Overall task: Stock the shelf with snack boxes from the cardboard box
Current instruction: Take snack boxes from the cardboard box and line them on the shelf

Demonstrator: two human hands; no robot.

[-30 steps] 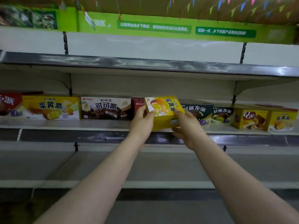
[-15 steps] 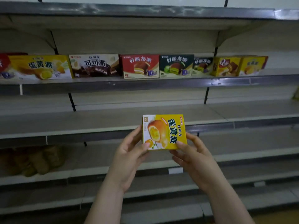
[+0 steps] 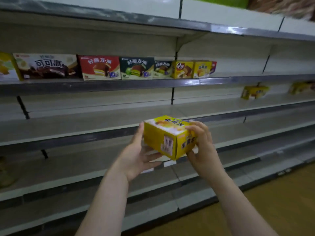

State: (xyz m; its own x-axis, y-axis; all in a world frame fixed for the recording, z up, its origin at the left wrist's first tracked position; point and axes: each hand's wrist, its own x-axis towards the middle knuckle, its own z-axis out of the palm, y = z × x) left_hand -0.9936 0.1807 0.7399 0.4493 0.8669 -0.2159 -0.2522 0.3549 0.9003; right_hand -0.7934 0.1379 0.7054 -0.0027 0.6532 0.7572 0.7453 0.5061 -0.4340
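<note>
1. I hold one yellow snack box [image 3: 167, 136] in front of me, between both hands, in the air before the lower shelves and touching none of them.
2. The box is tilted: its printed face with the cake picture points up and away, a labelled end panel faces me, and one lower corner points down towards my wrists.
3. My left hand [image 3: 136, 155] lies against the box's left side and underside, fingers fairly straight, thumb up along the left edge.
4. My right hand [image 3: 202, 147] grips the right end, fingers curled over the top edge and thumb below.
5. The two hands are apart, with only the box between them.
6. The stocked shelf [image 3: 105, 83] runs above at the upper middle. On it, in a row from left to right: a brown cocoa-pie box [image 3: 46, 65], a red pie box [image 3: 100, 67], a dark green pie box [image 3: 137, 68], a smaller green box [image 3: 162, 68], and two yellow boxes [image 3: 191, 68].
7. At the far left edge another yellow box is cut off by the frame.
8. On the next shelf down, far right, stand two more yellow boxes [image 3: 254, 92], blurred.
9. A wooden floor [image 3: 272, 201] shows at lower right.
10. The print on the held box is too blurred to read.
</note>
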